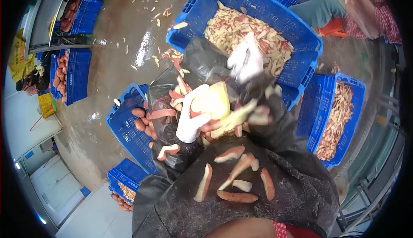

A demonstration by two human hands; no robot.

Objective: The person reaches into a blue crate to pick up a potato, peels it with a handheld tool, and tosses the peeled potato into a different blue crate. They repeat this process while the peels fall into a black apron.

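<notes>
My left hand, in a white glove, grips a partly peeled sweet potato with pale yellow flesh showing. My right hand, also in a white glove, is blurred just above and to the right of the potato; whether it holds a tool I cannot tell. Several reddish peel strips lie on my dark apron, and more cling around my left wrist.
A large blue crate ahead holds a heap of peelings. Another blue crate of peelings stands at right. A blue crate of unpeeled sweet potatoes is at left. More crates line the far left. Another person sits top right on an orange stool. The floor is wet.
</notes>
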